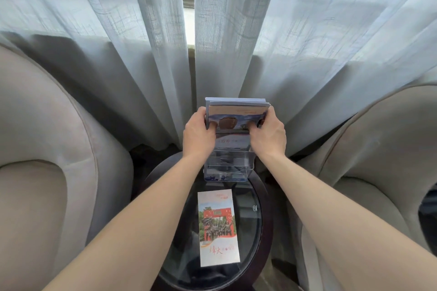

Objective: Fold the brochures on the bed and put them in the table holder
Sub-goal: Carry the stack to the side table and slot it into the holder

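A clear acrylic tiered holder (228,163) stands at the far side of a small round glass table (250,224). Both my hands grip a stack of folded brochures (237,108) at the holder's top rear pocket. My left hand (199,133) holds the stack's left edge and my right hand (269,134) holds its right edge, thumbs on the front cover. The lower part of the stack sits behind the clear plastic. One more folded brochure (217,228), with a red gate photo, lies flat on the glass nearer me.
A beige armchair (47,160) stands at the left of the table and another armchair (378,160) at the right. Sheer grey curtains (142,54) hang right behind the holder. The table has a dark wooden rim.
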